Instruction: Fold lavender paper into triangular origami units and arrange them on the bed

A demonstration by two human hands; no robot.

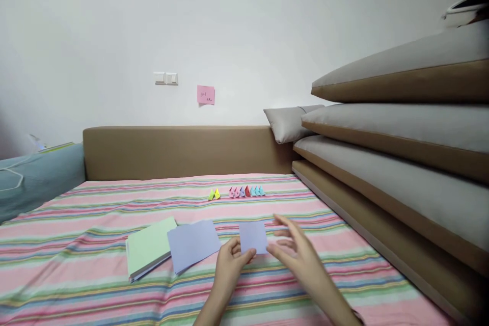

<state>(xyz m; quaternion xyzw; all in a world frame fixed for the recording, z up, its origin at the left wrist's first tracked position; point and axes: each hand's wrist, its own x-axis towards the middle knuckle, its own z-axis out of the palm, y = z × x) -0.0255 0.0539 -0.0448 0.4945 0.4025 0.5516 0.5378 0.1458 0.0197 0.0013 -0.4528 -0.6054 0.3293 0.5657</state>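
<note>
My left hand [229, 260] pinches the lower edge of a small lilac paper square [252, 237] and holds it upright above the striped sheet. My right hand [296, 249] hovers just right of the square, fingers spread and slightly blurred, holding nothing. A larger lilac sheet [193, 244] lies flat to the left of my hands, overlapping a stack of paper with a pale green sheet on top [150, 247].
A row of several small folded paper shapes [237, 192], yellow, pink, red and blue, stands farther back on the pink striped bed sheet [95, 224]. Stacked grey and tan cushions [401, 163] rise along the right. A tan headboard [179, 150] closes the far side.
</note>
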